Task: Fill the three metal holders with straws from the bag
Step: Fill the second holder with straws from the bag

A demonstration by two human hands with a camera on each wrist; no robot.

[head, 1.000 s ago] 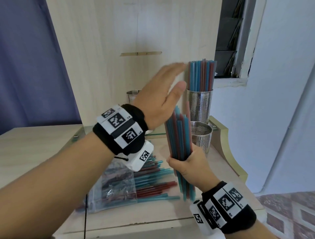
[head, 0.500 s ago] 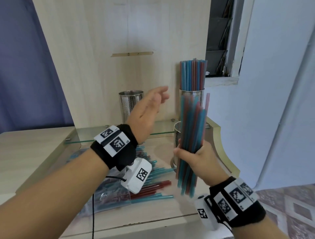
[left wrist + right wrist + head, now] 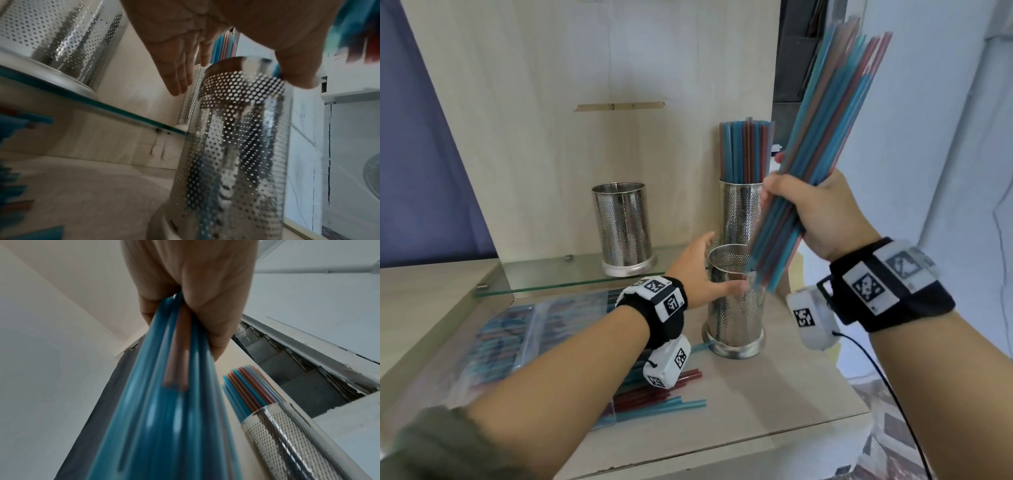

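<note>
Three perforated metal holders show in the head view. One empty holder (image 3: 623,229) and one full of straws (image 3: 741,212) stand on the glass shelf. A third, empty holder (image 3: 734,308) stands on the table in front. My right hand (image 3: 822,205) grips a bundle of blue and red straws (image 3: 835,102), tilted up to the right, with its lower ends over the front holder's mouth. My left hand (image 3: 705,274) reaches round the front holder's top (image 3: 242,129) with straight fingers (image 3: 179,81), its thumb on the rim. The right wrist view shows the held bundle (image 3: 164,402) beside the full holder (image 3: 287,434).
A clear plastic bag of straws (image 3: 517,329) lies on the table at the left, with loose straws (image 3: 661,401) spilling from its mouth under my left wrist. The glass shelf (image 3: 544,277) juts out over the bag's far end. The table's edge runs close on the right.
My right hand has lifted the bundle and tipped it up to the right, its lower ends now over the front holder. My left hand has dropped from the air to that holder's rim.
</note>
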